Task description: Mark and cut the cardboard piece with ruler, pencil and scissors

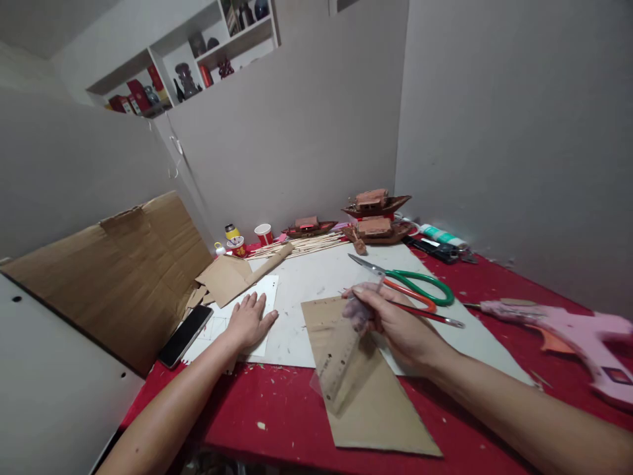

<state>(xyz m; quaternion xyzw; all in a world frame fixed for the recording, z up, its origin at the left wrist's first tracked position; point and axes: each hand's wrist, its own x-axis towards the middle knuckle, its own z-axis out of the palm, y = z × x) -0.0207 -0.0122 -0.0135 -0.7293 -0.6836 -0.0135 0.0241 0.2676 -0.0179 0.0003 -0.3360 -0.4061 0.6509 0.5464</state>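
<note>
right hand [393,324] has a clear ruler [340,371] and pencil [445,319] pinched, ruler slanting nearside-left over the cardboard [388,425], top end blurry, pencil tip hard to make out, left hand [250,323] splayed flat on paper [270,295]

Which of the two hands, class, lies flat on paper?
The left hand, spread palm-down on white paper; the right hand is curled, holding a pencil and clear ruler.

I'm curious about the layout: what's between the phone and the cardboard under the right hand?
The head view shows the left hand on white paper, then a strip of pale mat beside the cardboard.
</note>
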